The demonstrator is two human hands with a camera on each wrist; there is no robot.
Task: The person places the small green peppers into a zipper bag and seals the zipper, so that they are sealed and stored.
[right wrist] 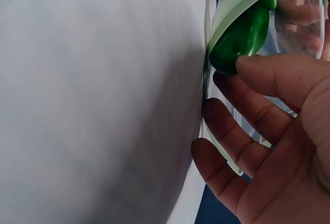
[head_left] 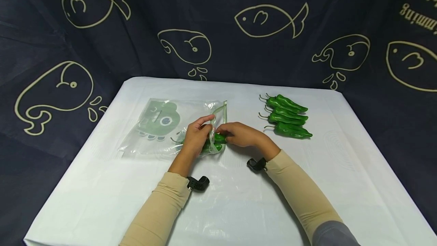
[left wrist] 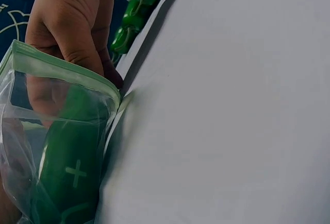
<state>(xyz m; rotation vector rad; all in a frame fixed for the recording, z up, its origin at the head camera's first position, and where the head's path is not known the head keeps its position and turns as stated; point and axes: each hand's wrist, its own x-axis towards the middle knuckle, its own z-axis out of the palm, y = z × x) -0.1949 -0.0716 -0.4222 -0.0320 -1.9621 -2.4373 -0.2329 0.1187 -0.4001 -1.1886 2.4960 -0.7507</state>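
Observation:
A clear zip bag (head_left: 160, 124) with a green cartoon print lies on the table, its green-edged mouth toward the right. My left hand (head_left: 196, 136) holds the bag near its mouth, with the fingers partly seen through the plastic. Inside the bag are green peppers (head_left: 206, 147), partly covered by the left hand. At the mouth my right hand (head_left: 240, 134) pinches the end of a green pepper (right wrist: 242, 38) between thumb and forefinger. Most of that pepper is within the bag, and the other right fingers are spread below it.
Several green peppers (head_left: 286, 117) lie in a stack at the right back of the white table (head_left: 232, 200), stems to the left. A dark curtain (head_left: 218, 10) with fish drawings hangs behind the table. Both wrists wear black cameras.

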